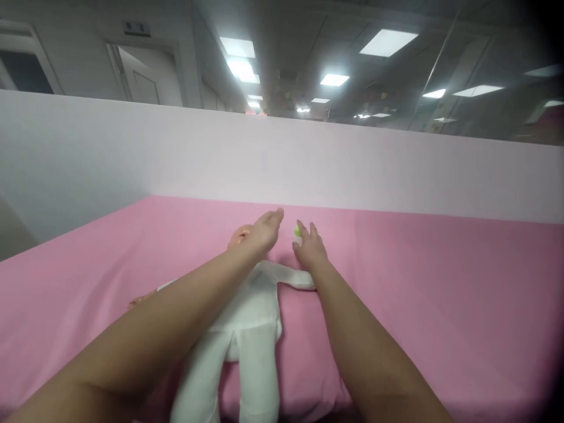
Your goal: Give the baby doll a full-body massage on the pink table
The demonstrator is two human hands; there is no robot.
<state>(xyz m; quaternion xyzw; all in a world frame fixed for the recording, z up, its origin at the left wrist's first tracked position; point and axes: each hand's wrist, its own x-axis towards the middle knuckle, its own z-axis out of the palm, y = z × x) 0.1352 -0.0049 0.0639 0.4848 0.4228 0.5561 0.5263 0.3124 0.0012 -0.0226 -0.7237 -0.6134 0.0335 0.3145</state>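
Now our left hand (267, 231) is at the doll's head, our right hand (312, 251) at the bottle

We have a doll (253, 311) in white clothes lying on its back on the pink sheet (440, 294), its head towards the far edge and its legs running down to the near edge. Our left forearm crosses its chest on a slant, and our left hand hides part of its face. The fingers of that hand are stretched out and lie together, with nothing visible in them; we cannot tell whether the hand touches the head.

Our right hand is just beside the small white bottle (296, 239) with its yellow-green cap, between the doll's head and the sheet's right side, nearer the far edge than the near one. We see thumb and fingers spread apart around it, but cannot tell whether they press on it. One white sleeve reaches sideways to our right forearm; the doll's other hand shows beyond our left forearm.

A pale panel (308, 164) rises along the sheet's far edge, and above it we see ceiling lights (388, 43) and a door (143, 85).
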